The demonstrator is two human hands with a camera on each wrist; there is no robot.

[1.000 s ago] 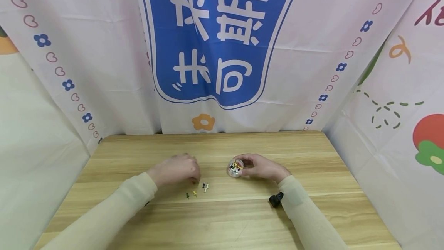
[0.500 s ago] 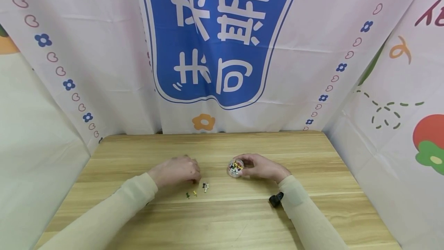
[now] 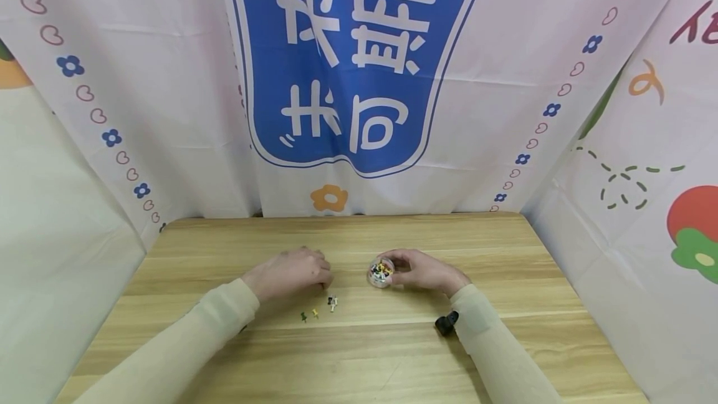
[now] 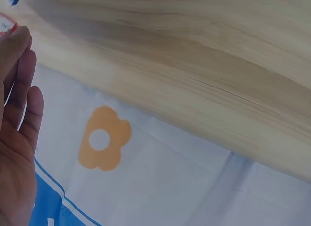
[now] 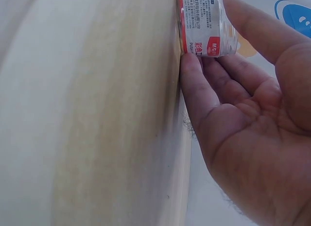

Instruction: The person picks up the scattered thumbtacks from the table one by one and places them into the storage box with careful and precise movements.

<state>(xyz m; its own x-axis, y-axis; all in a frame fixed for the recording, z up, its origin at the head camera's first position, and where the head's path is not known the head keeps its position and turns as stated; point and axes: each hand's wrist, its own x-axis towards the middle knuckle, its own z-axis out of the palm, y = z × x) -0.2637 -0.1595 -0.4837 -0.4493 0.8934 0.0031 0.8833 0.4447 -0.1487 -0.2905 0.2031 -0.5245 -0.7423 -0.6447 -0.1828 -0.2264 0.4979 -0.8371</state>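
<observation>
My right hand [image 3: 417, 270] holds a small clear round tub [image 3: 374, 278] of mixed-colour push pins upright on the table, thumb on one side and fingers on the other. In the right wrist view the tub's printed label [image 5: 197, 14] faces the camera. To its left, my left hand [image 3: 291, 274] is low over the table, palm down, thumb and forefinger together as a pinch. At their tips a small red bit shows, seemingly a push pin, mostly hidden. Just below this hand lie a green push pin [image 3: 304, 316], a yellow push pin [image 3: 315, 313] and a few white and dark push pins [image 3: 333, 304].
The wood-grain table [image 3: 359, 354] runs back to a white printed curtain [image 3: 291, 186] with a blue panel. A small black object [image 3: 445, 323] shows beside the right sleeve. White printed sheets stand at both sides.
My left hand has shifted slightly right, toward the tub, over the last half second. The right hand, the tub and the loose pins have stayed in place.
</observation>
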